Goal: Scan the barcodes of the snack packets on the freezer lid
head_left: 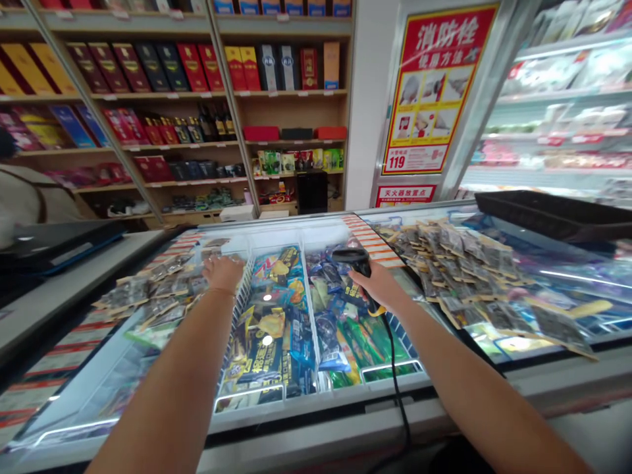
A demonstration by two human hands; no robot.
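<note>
Scanner in hand over the freezer, left hand at the packet pile

Handheld scanner (353, 255) is gripped by the right hand (371, 284), fingers wrapped around its handle. It is held above the right-hand wire basket of the chest freezer (276, 440), head angled to the left. Black cable (395, 375) is hung from the handle, over the near rim.

Left hand (223, 271) is placed at the far end of the left packet pile (165, 284), just beside the left edge of the left-hand basket. Fingers are partly blurred; whether anything is pinched cannot be told, nor whether contact is made with the packets.

Step in hand, as judged: scanner kept raised by one hand, packets attended to by the other. No packet is seen presented to the scanner head.

Next move, as judged: for a read, one packet would have to be singled out from the pile and its code turned toward the head. Pile is overlapped and loose, so slipping into the basket is a risk. Cable slack needs to be watched if the scanner is swung left.

Around: blue, yellow and black bags (270, 326) are held in the left-hand basket, long green packs (368, 339) in the right-hand one. A second packet pile (459, 263) is laid out on the right, with a black tray (548, 214) set beyond it.
</note>
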